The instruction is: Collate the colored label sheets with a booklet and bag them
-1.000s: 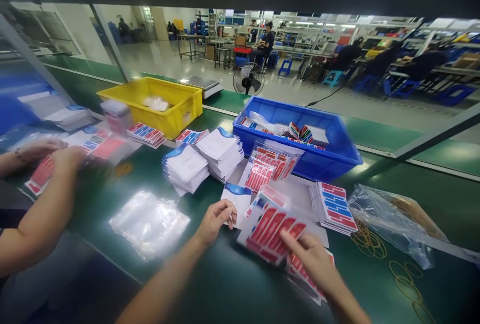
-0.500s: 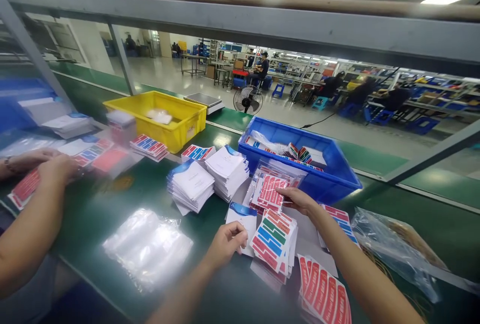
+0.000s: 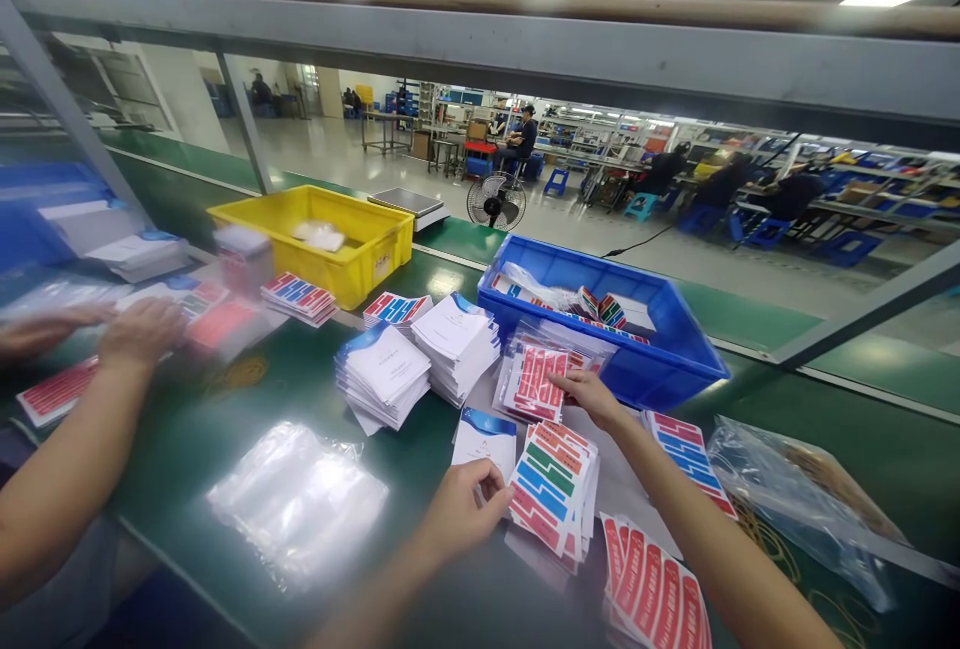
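My right hand (image 3: pixel 589 397) pinches the right edge of a red-and-white sticker sheet (image 3: pixel 538 379), which lies on a pile of clear plastic bags with printed sheets inside. My left hand (image 3: pixel 466 507) is half curled, with a gap between thumb and forefinger. Its thumb tip is at the left edge of a fanned stack of multicoloured sticker sheets (image 3: pixel 551 484); whether it touches them I cannot tell. Just behind that hand lies a white booklet with a blue top (image 3: pixel 484 436). Red curved-strip sticker sheets (image 3: pixel 652 584) lie below my right forearm.
Booklet stacks (image 3: pixel 382 369) stand left of centre. Flat clear bags (image 3: pixel 296 504) lie at front left. A blue bin (image 3: pixel 675 339) and a yellow bin (image 3: pixel 375 264) line the back. A co-worker's hands (image 3: pixel 142 334) work at far left. Rubber bands (image 3: pixel 772 544) and a plastic bag (image 3: pixel 802 499) lie right.
My left hand has moved right, to the edge of the multicoloured sheets, and its thumb and forefinger have parted. My right hand stays on the red-and-white sheet. The co-worker's hands have shifted.
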Demonstrator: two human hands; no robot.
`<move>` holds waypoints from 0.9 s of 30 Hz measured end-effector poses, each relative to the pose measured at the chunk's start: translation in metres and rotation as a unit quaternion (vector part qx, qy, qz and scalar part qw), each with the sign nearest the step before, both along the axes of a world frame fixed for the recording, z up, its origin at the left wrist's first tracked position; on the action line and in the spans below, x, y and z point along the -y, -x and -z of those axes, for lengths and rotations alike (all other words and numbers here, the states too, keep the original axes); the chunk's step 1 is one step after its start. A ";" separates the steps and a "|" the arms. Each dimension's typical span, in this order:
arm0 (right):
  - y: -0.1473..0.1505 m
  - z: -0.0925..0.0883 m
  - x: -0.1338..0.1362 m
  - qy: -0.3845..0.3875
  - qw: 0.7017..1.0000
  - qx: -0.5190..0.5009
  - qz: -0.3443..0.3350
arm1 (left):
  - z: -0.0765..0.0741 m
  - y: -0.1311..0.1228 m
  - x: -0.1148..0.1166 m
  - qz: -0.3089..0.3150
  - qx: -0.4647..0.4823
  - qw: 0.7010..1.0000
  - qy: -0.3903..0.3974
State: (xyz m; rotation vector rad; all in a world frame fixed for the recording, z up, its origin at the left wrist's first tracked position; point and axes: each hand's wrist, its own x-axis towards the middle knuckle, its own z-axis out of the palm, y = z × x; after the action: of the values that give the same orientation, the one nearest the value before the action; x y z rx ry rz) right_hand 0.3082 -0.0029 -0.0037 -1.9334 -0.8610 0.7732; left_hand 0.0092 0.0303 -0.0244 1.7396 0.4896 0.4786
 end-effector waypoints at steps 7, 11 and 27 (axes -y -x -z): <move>-0.003 0.010 0.014 -0.116 0.950 0.274 0.098 | -0.002 -0.002 0.005 0.000 -0.040 0.999 -0.027; 0.001 0.027 0.025 -0.104 0.938 0.321 0.077 | -0.002 -0.003 0.006 0.003 -0.043 0.998 -0.047; -0.010 0.027 0.027 -0.052 0.917 0.376 0.125 | 0.018 0.001 -0.018 -0.174 -0.182 0.938 -0.239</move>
State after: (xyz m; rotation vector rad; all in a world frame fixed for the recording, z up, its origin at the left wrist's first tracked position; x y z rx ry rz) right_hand 0.3183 -0.0304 -0.0304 -2.2022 -1.0330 -0.2058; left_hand 0.0084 0.0483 -0.0419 2.2377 1.0249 0.5584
